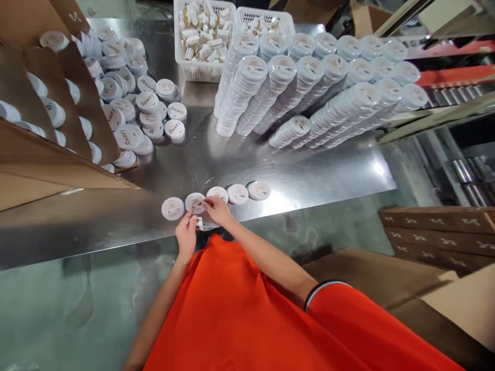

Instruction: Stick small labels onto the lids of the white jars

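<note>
Discs (217,191), white and round, form a row of five near the metal table (328,180)'s front edge. Over the second disc (194,197) from the left, the right hand (217,208) has its fingertips drawn together; whether they grip anything I cannot tell. The left hand (186,236) pinches a small label strip (199,223) just beside that disc. Beyond stand tall stacks (305,87), a white basket (204,72) and loose printed lids (131,136).

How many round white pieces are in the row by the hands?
5: first piece at left, second piece beside it, third piece partly covered by the right hand, then fourth piece and fifth piece rightward.
</note>
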`<action>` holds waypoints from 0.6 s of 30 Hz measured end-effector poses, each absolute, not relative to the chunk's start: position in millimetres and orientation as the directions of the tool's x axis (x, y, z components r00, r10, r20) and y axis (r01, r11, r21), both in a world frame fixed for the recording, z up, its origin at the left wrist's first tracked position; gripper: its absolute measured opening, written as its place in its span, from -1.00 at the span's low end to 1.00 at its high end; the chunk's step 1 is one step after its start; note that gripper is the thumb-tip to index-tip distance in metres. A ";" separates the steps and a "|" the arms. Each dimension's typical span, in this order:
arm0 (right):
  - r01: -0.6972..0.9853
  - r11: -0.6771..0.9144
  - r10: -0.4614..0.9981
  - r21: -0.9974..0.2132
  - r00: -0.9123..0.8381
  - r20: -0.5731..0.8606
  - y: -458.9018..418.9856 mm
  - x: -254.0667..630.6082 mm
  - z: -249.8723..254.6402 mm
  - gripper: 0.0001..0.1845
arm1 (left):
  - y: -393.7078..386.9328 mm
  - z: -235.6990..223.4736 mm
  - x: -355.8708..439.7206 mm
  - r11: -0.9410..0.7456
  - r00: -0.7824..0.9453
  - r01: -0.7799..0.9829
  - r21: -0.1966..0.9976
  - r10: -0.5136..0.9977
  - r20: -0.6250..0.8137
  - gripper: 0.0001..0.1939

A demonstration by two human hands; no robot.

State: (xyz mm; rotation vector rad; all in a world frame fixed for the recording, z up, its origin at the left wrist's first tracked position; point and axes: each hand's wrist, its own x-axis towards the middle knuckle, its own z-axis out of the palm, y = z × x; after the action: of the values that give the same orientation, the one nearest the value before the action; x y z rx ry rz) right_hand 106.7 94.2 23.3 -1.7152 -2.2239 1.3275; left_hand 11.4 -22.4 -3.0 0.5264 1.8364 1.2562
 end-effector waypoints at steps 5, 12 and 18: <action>0.355 -0.325 0.664 -0.877 -0.575 -0.479 59.6 105.8 23.1 -0.80 | -31.9 9.4 11.8 0.349 -0.586 -0.307 0.885 0.664 -0.465 -0.46; 0.324 -0.275 0.710 -0.905 -0.566 -0.419 45.4 93.7 29.9 -0.82 | -46.9 10.3 -2.9 0.225 -0.500 -0.358 0.906 0.774 -0.389 -0.65; 0.363 -0.287 0.747 -0.887 -0.495 -0.444 33.9 87.6 22.0 -0.90 | -54.2 9.7 -11.7 0.324 -0.555 -0.193 0.926 0.742 -0.375 -0.66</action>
State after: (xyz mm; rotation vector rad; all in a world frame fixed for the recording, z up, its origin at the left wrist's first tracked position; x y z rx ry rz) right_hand 87.6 33.9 22.0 -1.3789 -1.6621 1.8475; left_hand -11.7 -54.2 9.7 0.4954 1.7283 1.3654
